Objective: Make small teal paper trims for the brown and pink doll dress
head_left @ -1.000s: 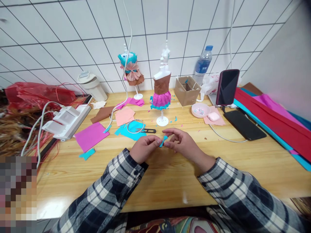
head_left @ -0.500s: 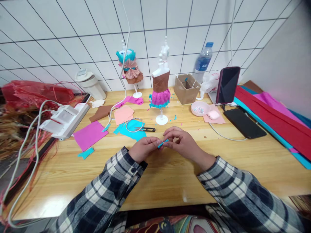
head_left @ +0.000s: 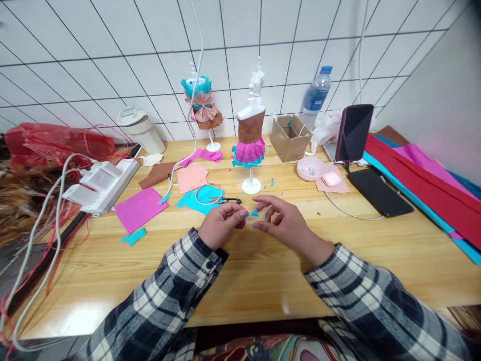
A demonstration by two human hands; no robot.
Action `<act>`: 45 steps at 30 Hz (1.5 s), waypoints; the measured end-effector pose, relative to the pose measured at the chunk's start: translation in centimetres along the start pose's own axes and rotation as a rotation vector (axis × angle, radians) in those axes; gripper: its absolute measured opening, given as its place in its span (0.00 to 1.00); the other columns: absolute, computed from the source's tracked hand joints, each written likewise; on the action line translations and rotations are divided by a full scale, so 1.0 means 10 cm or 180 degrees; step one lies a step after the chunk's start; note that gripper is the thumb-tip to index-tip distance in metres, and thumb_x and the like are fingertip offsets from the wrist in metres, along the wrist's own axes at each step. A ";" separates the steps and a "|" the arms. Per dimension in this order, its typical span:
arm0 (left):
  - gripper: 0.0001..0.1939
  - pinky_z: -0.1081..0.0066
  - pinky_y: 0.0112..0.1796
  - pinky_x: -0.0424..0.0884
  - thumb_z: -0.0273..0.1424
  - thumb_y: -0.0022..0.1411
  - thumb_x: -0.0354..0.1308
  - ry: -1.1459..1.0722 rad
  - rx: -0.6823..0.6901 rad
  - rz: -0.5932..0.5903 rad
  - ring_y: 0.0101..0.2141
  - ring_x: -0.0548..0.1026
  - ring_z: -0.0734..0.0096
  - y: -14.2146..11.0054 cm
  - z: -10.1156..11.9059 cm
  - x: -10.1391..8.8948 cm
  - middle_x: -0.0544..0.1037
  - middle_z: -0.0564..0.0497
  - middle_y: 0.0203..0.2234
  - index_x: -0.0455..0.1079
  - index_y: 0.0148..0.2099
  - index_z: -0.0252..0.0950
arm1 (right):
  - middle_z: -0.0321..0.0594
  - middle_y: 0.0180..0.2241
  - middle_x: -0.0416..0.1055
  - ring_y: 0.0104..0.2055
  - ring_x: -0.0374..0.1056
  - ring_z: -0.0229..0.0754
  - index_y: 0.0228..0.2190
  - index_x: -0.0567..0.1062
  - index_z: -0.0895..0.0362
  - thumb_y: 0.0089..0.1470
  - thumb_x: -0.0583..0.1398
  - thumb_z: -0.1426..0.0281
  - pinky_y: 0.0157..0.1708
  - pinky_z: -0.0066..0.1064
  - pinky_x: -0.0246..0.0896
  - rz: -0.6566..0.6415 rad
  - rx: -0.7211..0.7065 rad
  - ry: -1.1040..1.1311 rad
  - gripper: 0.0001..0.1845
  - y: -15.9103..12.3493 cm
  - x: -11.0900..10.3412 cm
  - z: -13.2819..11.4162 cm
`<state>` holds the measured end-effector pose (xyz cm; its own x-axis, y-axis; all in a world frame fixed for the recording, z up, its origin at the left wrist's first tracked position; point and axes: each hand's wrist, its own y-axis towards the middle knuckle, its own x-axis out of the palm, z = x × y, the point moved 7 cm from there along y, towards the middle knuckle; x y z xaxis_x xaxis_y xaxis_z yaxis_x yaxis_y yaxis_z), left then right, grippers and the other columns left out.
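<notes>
Between finger and thumb, my left hand (head_left: 222, 222) pinches a small blue paper bow (head_left: 254, 213); one flared end sticks out to the right and part of it is hidden by the fingers. Just right of the bow, my right hand (head_left: 280, 220) has its thumb and forefinger apart with nothing between them. Behind my hands stands a small white dress form (head_left: 251, 113) wearing a brown paper bodice and a magenta skirt with blue trim. Black thread snips (head_left: 231, 200) and a metal ring (head_left: 203, 203) lie on a blue paper sheet (head_left: 199, 208).
Left are magenta paper (head_left: 141, 210), a white power strip (head_left: 108, 188) and a cup (head_left: 141, 130). A second dressed form (head_left: 205, 110) stands behind. Right are a cardboard box (head_left: 291, 145), a bead dish (head_left: 311, 176), an upright phone (head_left: 353, 133), a black power bank (head_left: 379, 192) and red paper (head_left: 417, 180).
My right thumb and forefinger have let go of the blue paper bow and moved slightly apart. The left hand has turned a little, still pinching the bow.
</notes>
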<state>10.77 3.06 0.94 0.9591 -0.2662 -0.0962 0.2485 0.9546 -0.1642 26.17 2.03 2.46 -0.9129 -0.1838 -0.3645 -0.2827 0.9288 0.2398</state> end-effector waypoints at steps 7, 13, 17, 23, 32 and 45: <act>0.18 0.75 0.26 0.64 0.44 0.51 0.63 0.0240 0.0078 -0.0096 0.22 0.67 0.77 0.01 0.02 0.02 0.71 0.55 0.19 0.71 0.30 0.32 | 0.36 0.26 0.72 0.26 0.66 0.34 0.37 0.77 0.55 0.48 0.64 0.65 0.24 0.24 0.60 0.0037 0.0180 -0.0006 0.12 0.00 0.01 0.01; 0.16 0.73 0.30 0.67 0.41 0.49 0.66 -0.0209 0.0218 0.0224 0.25 0.70 0.75 0.00 0.04 -0.03 0.74 0.54 0.22 0.74 0.33 0.33 | 0.37 0.25 0.72 0.25 0.65 0.35 0.29 0.76 0.58 0.46 0.65 0.62 0.21 0.27 0.63 -0.0040 0.0924 0.0849 0.12 0.01 0.08 0.16; 0.22 0.71 0.38 0.69 0.38 0.47 0.69 -0.1585 -0.0152 0.0266 0.32 0.74 0.74 -0.02 -0.09 0.04 0.78 0.53 0.29 0.75 0.45 0.36 | 0.34 0.23 0.69 0.25 0.65 0.35 0.30 0.74 0.57 0.42 0.67 0.60 0.20 0.25 0.64 0.0355 0.1296 0.1819 0.15 -0.01 0.11 0.25; 0.17 0.66 0.43 0.68 0.33 0.43 0.72 -0.1643 -0.0180 0.0136 0.35 0.75 0.69 0.00 -0.19 0.17 0.80 0.49 0.32 0.79 0.38 0.34 | 0.31 0.24 0.70 0.24 0.65 0.33 0.30 0.68 0.55 0.41 0.68 0.61 0.21 0.23 0.63 0.0434 0.1546 0.2448 0.18 -0.06 0.31 0.27; 0.10 0.62 0.46 0.69 0.37 0.49 0.67 0.0359 0.0536 0.0366 0.39 0.77 0.61 -0.02 0.08 -0.06 0.82 0.45 0.35 0.78 0.31 0.35 | 0.40 0.38 0.68 0.32 0.63 0.36 0.45 0.72 0.53 0.50 0.63 0.64 0.27 0.27 0.62 0.0095 0.0268 0.0592 0.19 0.00 0.08 -0.01; 0.10 0.69 0.33 0.64 0.38 0.57 0.60 0.2234 0.1219 -0.0197 0.28 0.74 0.68 -0.09 0.22 0.13 0.81 0.50 0.25 0.79 0.34 0.40 | 0.37 0.30 0.74 0.30 0.67 0.36 0.30 0.79 0.54 0.50 0.63 0.72 0.27 0.27 0.60 -0.0146 0.0027 -0.0181 0.03 0.01 0.05 -0.07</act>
<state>12.13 2.12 3.16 0.6646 -0.2205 -0.7139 0.4498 0.8810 0.1466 25.50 1.83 2.94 -0.8807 -0.2079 -0.4256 -0.3212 0.9225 0.2139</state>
